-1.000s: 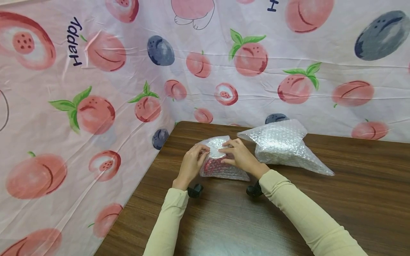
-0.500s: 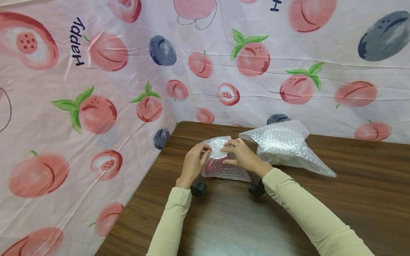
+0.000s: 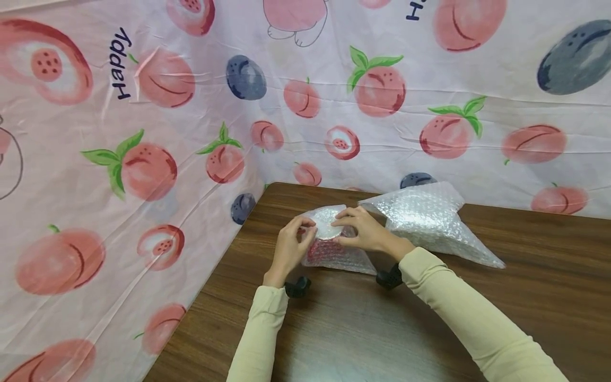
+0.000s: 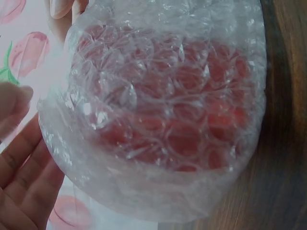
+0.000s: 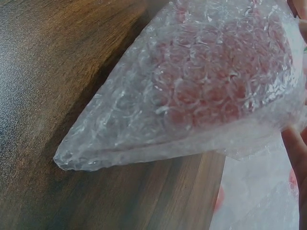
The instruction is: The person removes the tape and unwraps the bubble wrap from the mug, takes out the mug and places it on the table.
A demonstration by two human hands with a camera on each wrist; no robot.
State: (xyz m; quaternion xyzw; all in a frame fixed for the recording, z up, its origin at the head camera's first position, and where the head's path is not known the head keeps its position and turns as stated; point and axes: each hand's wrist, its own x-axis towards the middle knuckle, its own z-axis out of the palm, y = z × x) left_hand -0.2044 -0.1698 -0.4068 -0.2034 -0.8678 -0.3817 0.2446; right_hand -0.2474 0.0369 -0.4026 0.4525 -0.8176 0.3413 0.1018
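Note:
A small bubble-wrapped package (image 3: 341, 259) stands on the table, its red contents showing through the wrap (image 4: 163, 105). A round, whitish top (image 3: 326, 227) faces up, covered by the clear film. My left hand (image 3: 290, 241) holds the package at the left edge of this top, thumb and bent fingers close together there. From the right, my right hand (image 3: 365, 229) grips the top's other side, fingers curved over it and thumb lower at the front. In the right wrist view a pointed corner of wrap (image 5: 81, 155) sticks out, and most of that hand is out of frame.
A larger bubble-wrapped bundle (image 3: 422, 215) lies just right of and behind the package, one corner pointing to the front right. The brown wooden table (image 3: 343, 323) meets a peach-printed cloth (image 3: 305, 106) at the back and left.
The left thumb and fingers have parted slightly at the top's edge, and the right thumb sits a little differently. The package stays in place; the whole view has shifted slightly.

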